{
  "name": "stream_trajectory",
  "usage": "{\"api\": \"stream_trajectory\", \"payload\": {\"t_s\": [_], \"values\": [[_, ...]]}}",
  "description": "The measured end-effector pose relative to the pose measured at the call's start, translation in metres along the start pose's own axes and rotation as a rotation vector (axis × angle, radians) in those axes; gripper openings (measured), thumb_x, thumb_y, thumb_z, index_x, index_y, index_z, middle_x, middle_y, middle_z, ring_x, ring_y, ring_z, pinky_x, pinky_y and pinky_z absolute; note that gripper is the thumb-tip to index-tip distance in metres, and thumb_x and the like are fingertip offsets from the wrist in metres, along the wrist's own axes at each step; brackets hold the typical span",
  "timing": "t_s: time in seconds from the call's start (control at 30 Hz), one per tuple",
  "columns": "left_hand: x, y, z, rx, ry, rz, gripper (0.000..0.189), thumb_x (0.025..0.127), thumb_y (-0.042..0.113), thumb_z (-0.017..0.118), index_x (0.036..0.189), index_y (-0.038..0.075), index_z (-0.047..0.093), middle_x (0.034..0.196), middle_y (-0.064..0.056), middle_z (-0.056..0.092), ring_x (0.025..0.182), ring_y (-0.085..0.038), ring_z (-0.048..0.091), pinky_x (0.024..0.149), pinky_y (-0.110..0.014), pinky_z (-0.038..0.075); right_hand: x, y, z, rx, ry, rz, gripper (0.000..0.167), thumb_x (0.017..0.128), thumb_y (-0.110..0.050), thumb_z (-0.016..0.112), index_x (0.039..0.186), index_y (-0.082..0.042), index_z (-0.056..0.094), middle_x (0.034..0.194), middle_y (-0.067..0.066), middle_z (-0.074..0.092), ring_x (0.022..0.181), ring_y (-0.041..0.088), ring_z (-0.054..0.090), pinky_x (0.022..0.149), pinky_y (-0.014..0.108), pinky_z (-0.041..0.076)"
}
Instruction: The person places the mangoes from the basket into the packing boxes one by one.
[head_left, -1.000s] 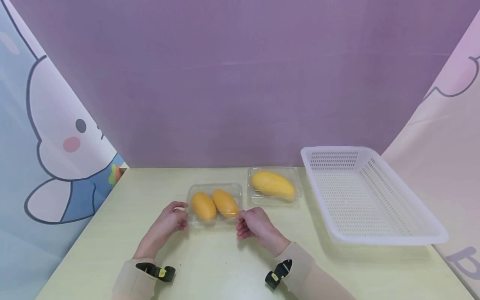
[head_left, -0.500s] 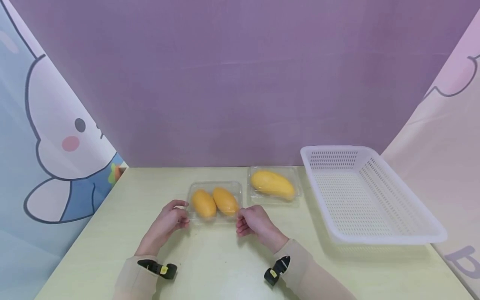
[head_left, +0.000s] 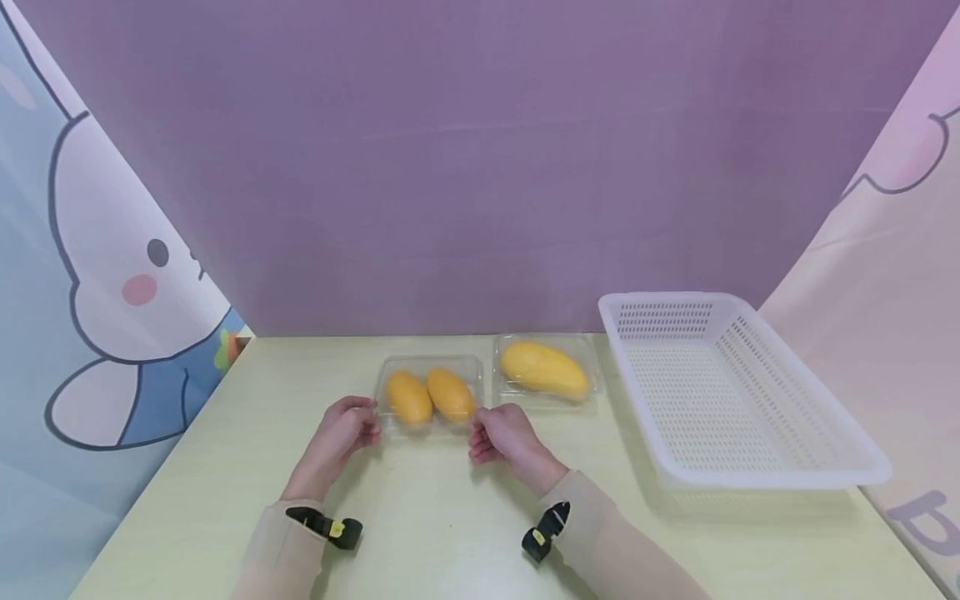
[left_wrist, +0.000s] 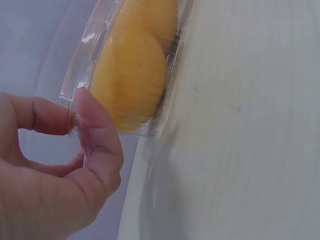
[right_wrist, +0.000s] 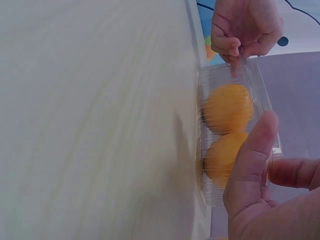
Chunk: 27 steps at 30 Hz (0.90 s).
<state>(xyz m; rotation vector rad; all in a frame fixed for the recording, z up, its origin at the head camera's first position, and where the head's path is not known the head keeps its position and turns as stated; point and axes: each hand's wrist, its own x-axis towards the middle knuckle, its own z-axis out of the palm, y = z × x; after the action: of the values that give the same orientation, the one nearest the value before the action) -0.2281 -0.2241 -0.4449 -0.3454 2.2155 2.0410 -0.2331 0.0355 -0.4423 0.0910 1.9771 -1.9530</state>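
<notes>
In the head view, a clear plastic clamshell box [head_left: 390,367] with two orange-yellow mangoes [head_left: 408,398] inside sits flat near the table's middle. My left hand [head_left: 340,440] pinches the box's left edge between thumb and index finger, as the left wrist view also shows, the thumb [left_wrist: 92,112] on the near side of the rim. At the front right corner, my right hand [head_left: 510,437] pinches the rim the same way, other fingers curled beneath. Through the right wrist view, the ribbed box wall [right_wrist: 212,75] shows standing on the table, both mangoes side by side.
Just right and behind stands a second clear box [head_left: 588,400] with one larger yellow mango [head_left: 543,369]. A white slotted plastic basket [head_left: 772,480] takes up the table's right side. A purple backdrop [head_left: 480,183] rises behind the pale table [head_left: 450,550].
The box with two mangoes has slid slightly away from me, toward the back of the table. Both hands have moved with it, keeping hold of its edges.
</notes>
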Motion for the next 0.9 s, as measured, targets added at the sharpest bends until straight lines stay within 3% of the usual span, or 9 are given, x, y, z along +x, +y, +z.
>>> {"api": "stream_trajectory", "payload": {"t_s": [0.37,0.73,0.9], "values": [[0.007,0.001,0.005,-0.035,0.076,-0.022,0.043,0.096,0.001,0.047,0.135,-0.015,0.042,0.1,-0.017,0.058,0.077,-0.016,0.059,0.071,-0.025,0.056,0.008,-0.004,0.004,0.038,0.05,0.015,0.027,0.089,-0.005,0.05,0.096,0.017,0.062,0.062,0.004,0.059,0.048,0.012,0.061,0.052,0.027,0.057],[0.016,0.003,0.007,-0.054,0.095,-0.032,0.042,0.099,0.005,0.047,0.135,-0.014,0.042,0.105,-0.019,0.054,0.077,-0.014,0.059,0.071,-0.023,0.056,0.015,-0.007,0.006,0.046,0.075,0.034,0.028,0.091,-0.006,0.05,0.102,0.018,0.062,0.063,0.006,0.061,0.05,0.014,0.062,0.054,0.029,0.058],[0.018,0.004,0.009,-0.078,0.108,-0.032,0.041,0.095,0.003,0.047,0.132,-0.014,0.042,0.101,-0.017,0.054,0.076,-0.014,0.059,0.07,-0.023,0.056,0.018,-0.006,0.006,0.064,0.079,0.035,0.027,0.091,-0.005,0.05,0.101,0.017,0.062,0.063,0.005,0.061,0.049,0.014,0.062,0.054,0.03,0.058]]}}
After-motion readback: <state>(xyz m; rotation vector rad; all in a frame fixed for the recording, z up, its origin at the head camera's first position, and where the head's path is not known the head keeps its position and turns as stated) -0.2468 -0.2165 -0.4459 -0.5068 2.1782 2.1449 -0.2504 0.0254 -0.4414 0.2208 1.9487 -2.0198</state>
